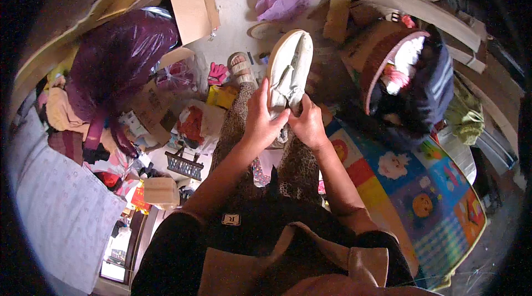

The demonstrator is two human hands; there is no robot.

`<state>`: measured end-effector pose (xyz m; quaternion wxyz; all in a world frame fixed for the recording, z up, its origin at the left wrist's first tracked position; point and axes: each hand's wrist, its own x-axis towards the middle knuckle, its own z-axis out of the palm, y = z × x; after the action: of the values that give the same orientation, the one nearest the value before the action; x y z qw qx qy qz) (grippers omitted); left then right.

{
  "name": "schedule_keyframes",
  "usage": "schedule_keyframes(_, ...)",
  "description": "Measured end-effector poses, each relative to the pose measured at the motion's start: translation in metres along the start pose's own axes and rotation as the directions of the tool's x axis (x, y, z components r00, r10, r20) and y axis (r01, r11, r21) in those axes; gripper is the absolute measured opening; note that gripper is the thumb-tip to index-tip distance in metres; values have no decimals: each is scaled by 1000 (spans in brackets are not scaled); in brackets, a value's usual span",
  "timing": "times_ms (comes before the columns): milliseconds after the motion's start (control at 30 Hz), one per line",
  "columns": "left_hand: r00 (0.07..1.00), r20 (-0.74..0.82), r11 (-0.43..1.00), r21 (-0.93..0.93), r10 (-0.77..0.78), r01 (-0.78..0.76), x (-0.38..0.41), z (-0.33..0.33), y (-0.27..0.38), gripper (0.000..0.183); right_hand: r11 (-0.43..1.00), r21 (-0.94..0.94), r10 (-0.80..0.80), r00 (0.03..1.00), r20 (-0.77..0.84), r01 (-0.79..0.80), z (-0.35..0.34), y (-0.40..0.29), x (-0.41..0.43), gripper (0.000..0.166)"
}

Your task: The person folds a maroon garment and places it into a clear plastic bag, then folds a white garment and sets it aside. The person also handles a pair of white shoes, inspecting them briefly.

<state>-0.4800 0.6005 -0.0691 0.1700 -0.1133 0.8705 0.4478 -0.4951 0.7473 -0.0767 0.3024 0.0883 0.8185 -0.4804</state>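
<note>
A white shoe (291, 65) with a tan sole edge is held up over my lap, toe pointing away from me. Its upper looks creased and folded inward down the middle. My left hand (264, 123) grips the near left side, thumb laid over the opening. On the near right side, my right hand (307, 123) grips the shoe, fingertips by the dark gap at the opening. Below the shoe are my legs in leopard-print trousers (232, 138). My left foot wears a pale sandal (241, 69); the other foot cannot be made out.
Left are a large purple plastic bag (120, 59), an open cardboard box (191, 13), a black plastic basket (184, 166) and a small carton (161, 192). A pink glove (217, 73) and a lilac bag (280, 1) lie ahead. Right are a stuffed dark bag (432, 88) and a colourful play mat (415, 183).
</note>
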Motion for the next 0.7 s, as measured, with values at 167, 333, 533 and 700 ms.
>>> schedule_keyframes(167, 996, 55, 996, 53, 65, -68, -21, -26, 48, 80, 995, -24, -99, 983, -156, 97, -39, -52, -44, 37)
schedule_keyframes(333, 996, 88, 994, 108, 25, -34, -40, -59, 126, 105, 933, -271, -313, 906, -284, 237, -81, -104, -80, 45)
schedule_keyframes(533, 999, 17, 958, 284, -51, 44, -51, -99, 198, 92, 914, -266, -366, 906, -214, 307, -116, -150, -117, 37)
schedule_keyframes(700, 973, -160, 887, 455, 169, -79, -61, -129, 228, 55, 913, -186, -390, 910, -144, 362, -143, -178, -135, 29)
